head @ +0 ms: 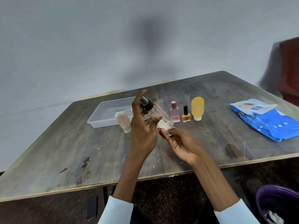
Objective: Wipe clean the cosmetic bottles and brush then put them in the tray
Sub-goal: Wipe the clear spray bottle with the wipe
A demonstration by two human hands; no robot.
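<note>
Head view: my left hand (142, 126) grips the clear spray bottle (159, 113); my right hand (181, 143) pinches a wipe (163, 125) against its base.

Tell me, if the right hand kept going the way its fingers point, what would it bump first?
Probably the clear spray bottle. The right hand pinches a white wipe against the bottle's bottom end, fingers pointing up-left at it. Depth is hard to judge.
</note>
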